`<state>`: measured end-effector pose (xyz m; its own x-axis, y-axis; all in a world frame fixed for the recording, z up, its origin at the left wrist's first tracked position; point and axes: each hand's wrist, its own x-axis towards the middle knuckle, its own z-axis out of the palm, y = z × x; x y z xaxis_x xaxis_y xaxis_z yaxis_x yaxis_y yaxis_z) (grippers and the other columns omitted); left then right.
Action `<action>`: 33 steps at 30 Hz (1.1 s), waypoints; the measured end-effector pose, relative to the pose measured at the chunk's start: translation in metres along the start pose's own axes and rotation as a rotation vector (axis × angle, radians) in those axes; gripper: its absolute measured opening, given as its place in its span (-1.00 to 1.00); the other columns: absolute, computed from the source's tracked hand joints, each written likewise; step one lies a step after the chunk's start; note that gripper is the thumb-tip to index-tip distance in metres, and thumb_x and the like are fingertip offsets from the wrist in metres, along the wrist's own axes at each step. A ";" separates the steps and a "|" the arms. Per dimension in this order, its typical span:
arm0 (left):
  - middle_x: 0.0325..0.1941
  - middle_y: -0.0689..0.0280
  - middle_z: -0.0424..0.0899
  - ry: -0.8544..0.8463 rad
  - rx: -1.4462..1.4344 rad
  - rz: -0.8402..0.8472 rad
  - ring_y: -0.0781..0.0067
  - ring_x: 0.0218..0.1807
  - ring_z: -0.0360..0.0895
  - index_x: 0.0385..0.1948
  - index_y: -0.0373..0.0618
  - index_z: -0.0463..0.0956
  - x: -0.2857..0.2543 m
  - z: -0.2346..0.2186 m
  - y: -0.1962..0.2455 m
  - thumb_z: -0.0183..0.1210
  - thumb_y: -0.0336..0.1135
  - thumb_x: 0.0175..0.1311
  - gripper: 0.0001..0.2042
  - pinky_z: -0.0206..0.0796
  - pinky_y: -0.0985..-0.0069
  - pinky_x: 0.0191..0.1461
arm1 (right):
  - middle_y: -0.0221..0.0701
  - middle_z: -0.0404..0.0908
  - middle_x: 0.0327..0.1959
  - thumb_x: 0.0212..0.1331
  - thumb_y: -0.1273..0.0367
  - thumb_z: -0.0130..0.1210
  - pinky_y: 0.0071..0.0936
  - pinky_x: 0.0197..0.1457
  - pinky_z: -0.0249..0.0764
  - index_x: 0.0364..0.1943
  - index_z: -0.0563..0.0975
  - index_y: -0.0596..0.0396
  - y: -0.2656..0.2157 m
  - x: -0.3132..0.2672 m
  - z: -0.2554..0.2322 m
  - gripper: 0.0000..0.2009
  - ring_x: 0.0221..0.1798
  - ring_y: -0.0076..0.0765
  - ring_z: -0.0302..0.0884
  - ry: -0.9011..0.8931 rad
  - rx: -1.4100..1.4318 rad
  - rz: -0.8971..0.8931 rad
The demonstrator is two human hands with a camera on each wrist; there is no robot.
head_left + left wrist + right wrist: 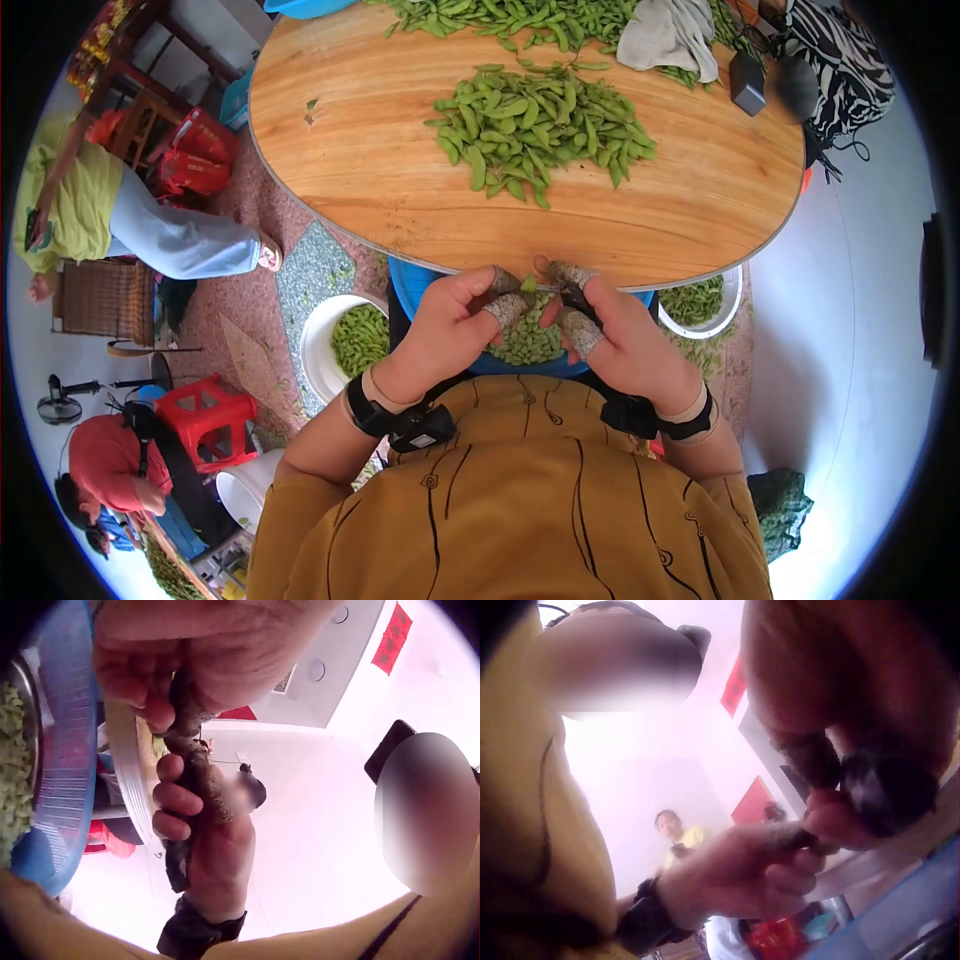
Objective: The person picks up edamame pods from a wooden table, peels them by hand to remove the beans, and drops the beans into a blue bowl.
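Over a bowl of shelled green soybeans (526, 345), both hands meet at the fingertips, just off the table's near edge. My left hand (455, 310) pinches a small green soybean pod (528, 283) between thumb and finger. The curled fingers of my right hand (625, 330) close in on the pod from the other side. Speckled grey covers wrap several fingertips, and a black wrap (892, 784) shows on a right-hand finger. In the left wrist view, fingers hide most of the pod. A heap of whole pods (545, 130) lies ahead on the wooden table (350, 170).
White tubs of pods stand on the floor at left (318, 345) and right (738, 300). A grey cloth (670, 38) and a small dark box (747, 82) lie on the table's far right. Other people (75, 200) are at left, near a red stool (205, 420).
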<state>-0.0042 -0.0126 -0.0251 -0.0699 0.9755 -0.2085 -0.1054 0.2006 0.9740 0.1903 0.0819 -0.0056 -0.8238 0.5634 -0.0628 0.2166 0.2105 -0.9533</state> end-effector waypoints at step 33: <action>-0.45 0.39 0.51 -0.123 -0.538 -0.216 0.63 -0.49 0.36 -0.20 -0.18 0.51 0.003 -0.004 -0.022 0.09 -0.36 0.27 -0.85 0.13 0.67 -0.46 | -0.36 0.56 -0.54 0.08 0.40 0.21 -0.49 -0.43 0.42 -0.13 0.47 0.22 0.003 0.000 0.016 -0.71 -0.51 -0.41 0.54 0.138 0.149 0.118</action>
<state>-0.0062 -0.0147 -0.0471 0.1211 0.9273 -0.3541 -0.5948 0.3534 0.7220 0.1831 0.0697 -0.0136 -0.7156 0.6832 -0.1452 0.2188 0.0218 -0.9755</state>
